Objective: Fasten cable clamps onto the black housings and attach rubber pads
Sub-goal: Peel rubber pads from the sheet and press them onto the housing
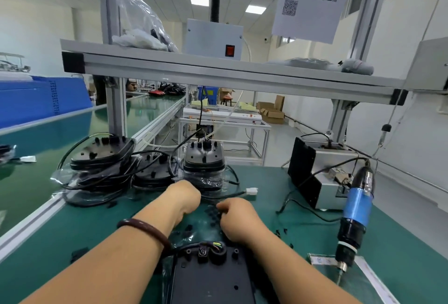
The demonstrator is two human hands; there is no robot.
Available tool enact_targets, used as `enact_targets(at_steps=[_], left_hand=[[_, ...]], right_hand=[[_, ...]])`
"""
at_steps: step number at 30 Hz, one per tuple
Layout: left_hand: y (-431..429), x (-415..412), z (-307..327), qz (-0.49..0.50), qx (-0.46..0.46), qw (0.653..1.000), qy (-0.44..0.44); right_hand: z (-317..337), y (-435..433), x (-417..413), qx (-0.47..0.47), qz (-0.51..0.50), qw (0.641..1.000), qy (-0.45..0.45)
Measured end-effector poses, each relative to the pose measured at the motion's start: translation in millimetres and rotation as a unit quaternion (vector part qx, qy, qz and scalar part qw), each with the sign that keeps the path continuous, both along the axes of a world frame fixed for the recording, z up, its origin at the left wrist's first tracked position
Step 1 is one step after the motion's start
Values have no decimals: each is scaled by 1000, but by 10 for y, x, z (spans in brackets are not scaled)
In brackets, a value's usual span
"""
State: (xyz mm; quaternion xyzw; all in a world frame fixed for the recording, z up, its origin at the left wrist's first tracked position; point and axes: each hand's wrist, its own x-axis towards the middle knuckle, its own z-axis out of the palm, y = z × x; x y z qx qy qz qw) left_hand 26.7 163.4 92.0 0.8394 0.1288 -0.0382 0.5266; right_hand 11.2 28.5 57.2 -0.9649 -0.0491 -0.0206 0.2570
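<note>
The green table (400,250) carries stacks of black housings (203,158) in clear wrap along its far edge, one more housing (211,279) at the near edge, a metal box (322,177) on the right, loose black cables (303,209), and small black bits (281,232), perhaps clamps, scattered between
</note>
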Motion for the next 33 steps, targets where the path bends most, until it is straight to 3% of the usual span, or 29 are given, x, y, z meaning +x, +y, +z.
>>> enact_targets(at_steps=[5,9,11,13,18,20,25,28,33], left_hand=[[-38,17,60,-7,-31,999,36],[-141,90,43,-13,-80,994,72],[-223,138,61,-50,21,994,93],[-280,95,22,-120,236,962,68],[-329,113,12,-159,287,941,83],[-335,64,24,-170,265,945,87],[-248,67,-3,-59,118,990,53],[-210,82,-56,-94,50,991,76],[-130,124,-125,-68,-65,988,124]], right_hand=[[-73,-16,-10,-124,0,992,-7],[-78,-32,-8,-124,-3,992,-11],[-103,-58,-5,-113,0,993,-17],[-134,-70,-14,-102,-2,995,-13],[-166,-59,-1,-76,-3,997,-5],[-163,-51,-15,-68,1,998,-5],[-134,-50,-48,-38,8,999,-4],[-139,-56,-47,-28,4,1000,3],[-155,-101,-46,37,-4,999,-13]])
